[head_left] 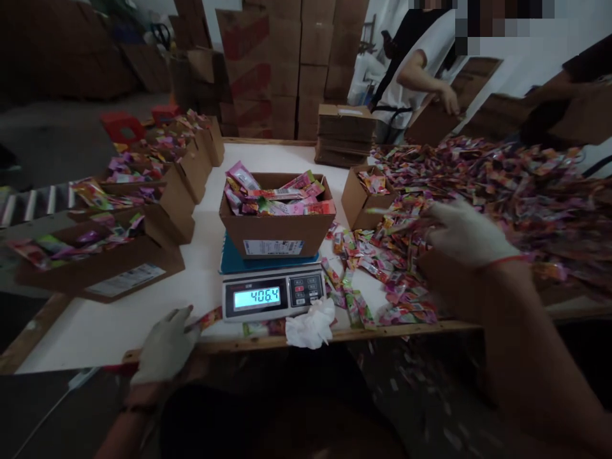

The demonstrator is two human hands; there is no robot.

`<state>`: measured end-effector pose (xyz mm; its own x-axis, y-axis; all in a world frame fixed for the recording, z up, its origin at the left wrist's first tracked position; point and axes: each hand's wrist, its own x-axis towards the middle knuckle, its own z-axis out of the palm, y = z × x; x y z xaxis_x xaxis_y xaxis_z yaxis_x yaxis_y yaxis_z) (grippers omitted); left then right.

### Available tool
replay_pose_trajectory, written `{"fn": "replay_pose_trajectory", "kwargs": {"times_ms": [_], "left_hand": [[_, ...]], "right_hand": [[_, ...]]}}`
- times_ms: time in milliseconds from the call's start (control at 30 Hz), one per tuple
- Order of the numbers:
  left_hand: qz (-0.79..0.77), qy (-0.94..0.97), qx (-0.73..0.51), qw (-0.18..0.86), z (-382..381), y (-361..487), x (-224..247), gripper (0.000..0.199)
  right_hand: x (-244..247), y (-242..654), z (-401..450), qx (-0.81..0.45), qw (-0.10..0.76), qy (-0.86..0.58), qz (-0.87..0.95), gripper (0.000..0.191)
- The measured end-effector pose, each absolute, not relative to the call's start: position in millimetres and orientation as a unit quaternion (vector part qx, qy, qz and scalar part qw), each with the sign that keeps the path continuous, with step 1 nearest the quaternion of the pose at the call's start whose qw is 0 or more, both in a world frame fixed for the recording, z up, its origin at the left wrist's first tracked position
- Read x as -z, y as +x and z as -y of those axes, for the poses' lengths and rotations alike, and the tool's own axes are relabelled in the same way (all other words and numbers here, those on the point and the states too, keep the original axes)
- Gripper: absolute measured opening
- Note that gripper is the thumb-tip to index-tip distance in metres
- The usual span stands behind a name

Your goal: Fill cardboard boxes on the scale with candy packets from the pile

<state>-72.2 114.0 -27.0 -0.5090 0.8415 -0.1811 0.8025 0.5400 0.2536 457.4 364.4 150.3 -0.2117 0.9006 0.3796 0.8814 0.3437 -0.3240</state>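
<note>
My left hand [166, 344], in a pale glove, rests at the table's front edge, its fingers closed on the end of a small candy packet [209, 317]. My right hand [466, 233], also gloved, is smeared by motion over the heap of candy packets [482, 182]; whether it grips one I cannot make out. Between them stands a digital scale [272, 296], its lit display showing 406.4. An open cardboard box [277, 233] full of packets sits on its blue platform [229, 258]. A crumpled white tissue [310, 324] lies against the scale's front right corner.
Several filled boxes [129, 277] line the table's left side. A smaller box [358, 201] holding packets stands right of the scale. Flattened cartons [344, 134] are stacked at the back edge. Across the table, a person in a white shirt [433, 54] handles a box.
</note>
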Motion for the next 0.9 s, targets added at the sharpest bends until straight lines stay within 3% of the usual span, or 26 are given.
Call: {"fn": "replay_pose_trajectory", "kwargs": {"times_ms": [67, 167, 333, 433, 500, 633, 733, 900], "left_hand": [[-0.868, 0.467, -0.007, 0.170, -122, -77, 26, 0.046], [-0.876, 0.446, 0.036, 0.182, -127, -74, 18, 0.042], [-0.912, 0.386, -0.064, 0.126, -108, -68, -17, 0.037], [-0.843, 0.485, -0.170, 0.157, -94, -53, -25, 0.029], [-0.771, 0.568, -0.206, 0.201, -91, -31, -20, 0.026], [-0.640, 0.704, -0.218, 0.218, -107, 43, 2, 0.032], [-0.567, 0.790, -0.154, 0.176, -136, 105, 11, 0.043], [-0.510, 0.845, -0.117, 0.116, -181, 160, 16, 0.039]], "right_hand": [[-118, 442, -349, -0.054, 0.215, -0.555, 0.801, 0.010], [-70, 386, -302, -0.208, 0.145, -0.473, 0.844, 0.019], [-21, 303, -226, -0.259, -0.045, -0.414, 0.871, 0.029], [-16, 302, -222, -0.243, -0.093, -0.400, 0.879, 0.017], [-23, 323, -234, -0.241, -0.089, -0.386, 0.886, 0.022], [-58, 389, -265, -0.162, -0.122, -0.499, 0.843, 0.014], [-93, 416, -281, -0.138, -0.050, -0.529, 0.836, 0.019], [-156, 359, -314, -0.132, 0.256, -0.338, 0.896, 0.022]]}}
